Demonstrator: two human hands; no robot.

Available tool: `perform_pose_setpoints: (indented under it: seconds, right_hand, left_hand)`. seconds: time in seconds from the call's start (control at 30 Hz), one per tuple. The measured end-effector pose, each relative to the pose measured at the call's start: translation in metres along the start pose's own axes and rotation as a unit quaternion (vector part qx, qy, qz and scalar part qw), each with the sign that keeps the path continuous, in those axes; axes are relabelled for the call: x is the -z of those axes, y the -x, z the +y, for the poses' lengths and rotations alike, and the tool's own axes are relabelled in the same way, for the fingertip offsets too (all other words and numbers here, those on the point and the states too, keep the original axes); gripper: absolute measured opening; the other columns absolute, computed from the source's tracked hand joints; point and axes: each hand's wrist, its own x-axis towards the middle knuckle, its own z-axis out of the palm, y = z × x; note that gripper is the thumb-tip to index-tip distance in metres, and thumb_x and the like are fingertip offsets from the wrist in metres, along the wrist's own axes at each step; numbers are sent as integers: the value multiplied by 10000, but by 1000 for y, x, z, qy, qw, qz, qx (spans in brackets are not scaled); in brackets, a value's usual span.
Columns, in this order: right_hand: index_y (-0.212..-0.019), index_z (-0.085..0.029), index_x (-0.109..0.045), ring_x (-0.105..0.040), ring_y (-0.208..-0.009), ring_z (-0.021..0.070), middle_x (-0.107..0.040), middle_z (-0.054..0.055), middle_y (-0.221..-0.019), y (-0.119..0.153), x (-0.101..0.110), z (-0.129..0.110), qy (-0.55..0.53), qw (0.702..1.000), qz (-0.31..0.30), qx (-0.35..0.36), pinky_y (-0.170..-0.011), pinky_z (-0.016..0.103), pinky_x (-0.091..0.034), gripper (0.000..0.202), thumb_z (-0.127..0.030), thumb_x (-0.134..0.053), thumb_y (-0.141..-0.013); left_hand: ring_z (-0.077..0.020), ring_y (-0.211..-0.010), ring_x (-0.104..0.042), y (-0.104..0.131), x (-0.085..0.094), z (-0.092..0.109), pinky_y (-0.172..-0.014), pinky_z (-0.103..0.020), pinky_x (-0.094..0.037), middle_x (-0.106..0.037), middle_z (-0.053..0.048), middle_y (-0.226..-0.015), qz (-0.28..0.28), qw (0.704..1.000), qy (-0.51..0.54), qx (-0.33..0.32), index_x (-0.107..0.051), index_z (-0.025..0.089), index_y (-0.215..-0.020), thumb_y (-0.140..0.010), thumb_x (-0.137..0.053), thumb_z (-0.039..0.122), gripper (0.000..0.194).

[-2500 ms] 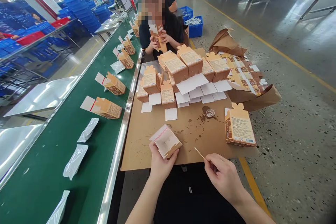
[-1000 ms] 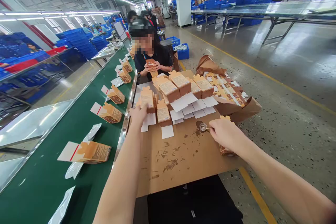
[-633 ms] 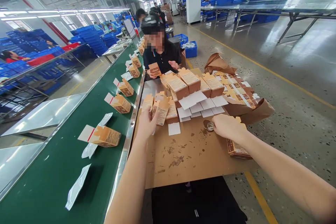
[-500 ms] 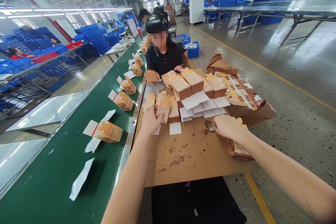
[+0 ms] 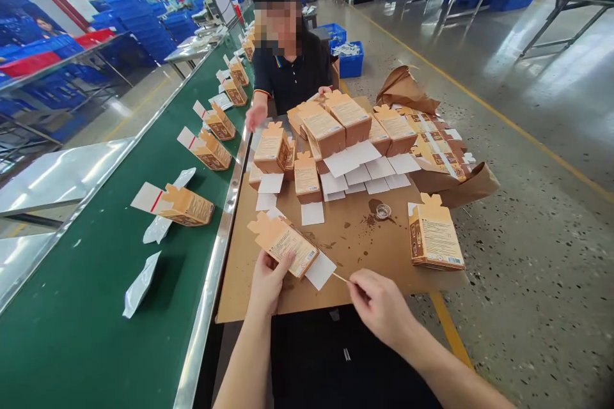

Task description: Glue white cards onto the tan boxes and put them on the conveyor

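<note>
My left hand (image 5: 269, 281) is closed around a tan and brown cardboard box (image 5: 286, 244), thumb on its printed face. The box is tilted, with a white flap (image 5: 320, 270) sticking out toward my right hand. My right hand (image 5: 381, 301) pinches a thin pale stick (image 5: 340, 277) whose far tip reaches the edge of that flap. A small clear round dish (image 5: 382, 211) stands on the cardboard sheet (image 5: 355, 246) beyond my right hand, with brown stains around it. A single box (image 5: 435, 233) stands on the sheet at the right.
Stacked boxes (image 5: 326, 131) with white flaps fill the sheet's far part. On the left, a green conveyor belt (image 5: 91, 294) with a metal rail carries boxes and silver pouches (image 5: 141, 284). A co-worker (image 5: 288, 77) sits opposite, one hand near the rail. An opened brown paper package (image 5: 446, 185) lies beyond, right.
My left hand has drawn a box from the stack toward me. My right hand has left the dish and come nearer with the stick. The co-worker's arm now reaches toward the belt.
</note>
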Motion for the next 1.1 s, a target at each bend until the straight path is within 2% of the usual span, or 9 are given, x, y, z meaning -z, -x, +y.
perform_pose_setpoints:
  seconds: [0.07, 0.17, 0.3, 0.53, 0.7, 0.83, 0.9, 0.97, 1.1]
  right_hand:
    - [-842, -291, -607, -639, -629, 181, -707, -11, -773, 3, -22, -3, -1, 1000, -12, 12, -645, 303, -443, 350, -136, -588, -1155]
    - [-810, -287, -583, -607, -602, 173, -667, -28, -735, -3, -33, -1, 4, 1000, -10, 28, -622, 305, -398, 358, -89, -605, -1107]
    - [-831, -292, -582, -633, -608, 176, -689, -21, -752, -4, -19, 5, 7, 999, 18, 36, -618, 301, -427, 362, -73, -557, -1118]
    - [-896, -302, -620, -628, -575, 169, -662, -43, -727, 21, 24, 9, -1, 996, 86, 13, -581, 289, -504, 351, -147, -564, -1207]
    - [-887, -298, -633, -644, -550, 159, -674, -49, -708, 31, 29, 7, -11, 994, 107, -5, -550, 273, -519, 336, -153, -590, -1187]
    - [-861, -295, -636, -640, -532, 157, -683, -44, -694, 31, 26, 6, -24, 994, 109, -10, -535, 268, -521, 343, -162, -598, -1175]
    - [-863, -295, -649, -644, -531, 161, -679, -43, -690, 30, 25, 7, -31, 993, 115, -11, -526, 268, -524, 338, -178, -608, -1177]
    - [-865, -297, -663, -640, -523, 164, -670, -44, -686, 29, 25, 9, -38, 991, 129, -7, -515, 270, -531, 330, -200, -628, -1178]
    - [-861, -303, -685, -615, -491, 167, -666, -44, -676, 28, 26, 15, -50, 989, 137, 3, -481, 273, -527, 330, -264, -663, -1189]
  left_hand:
    - [-454, -1295, -886, -3, -2, 0, -1190, -631, -700, -930, -208, -1306, 3, 1000, -6, 4, -821, 196, -1163, -515, -1230, 771, 958]
    - [-419, -1272, -884, -4, 1, 2, -1155, -587, -706, -918, -183, -1320, -7, 1000, -17, -6, -785, 218, -1209, -574, -1229, 726, 926]
    - [-368, -1203, -887, 9, -5, -10, -1071, -518, -730, -888, -132, -1295, -5, 997, -41, -58, -730, 266, -1292, -677, -1182, 705, 881]
    - [-312, -1195, -866, 57, -26, -41, -1060, -452, -735, -794, -85, -1303, 61, 975, -132, -168, -606, 288, -1373, -801, -1110, 586, 818]
    - [-323, -1094, -863, 67, -32, -48, -958, -469, -745, -777, -85, -1234, 86, 961, -169, -202, -556, 295, -1322, -825, -1090, 545, 771]
    - [-333, -1108, -865, 60, -29, -53, -960, -487, -749, -782, -90, -1246, 87, 952, -200, -212, -558, 319, -1317, -851, -1054, 584, 730]
    - [-358, -1103, -868, 47, -15, -49, -945, -512, -759, -785, -88, -1217, 109, 945, -209, -226, -561, 330, -1288, -803, -1070, 615, 759]
    - [-393, -1120, -873, 30, 15, -37, -953, -553, -769, -787, -83, -1192, 154, 936, -216, -233, -545, 338, -1251, -731, -1086, 618, 801]
    - [-458, -1220, -861, -1, 108, 0, -1111, -744, -734, -765, -33, -1155, 323, 885, -280, -184, -440, 365, -1161, -553, -1115, 558, 929]
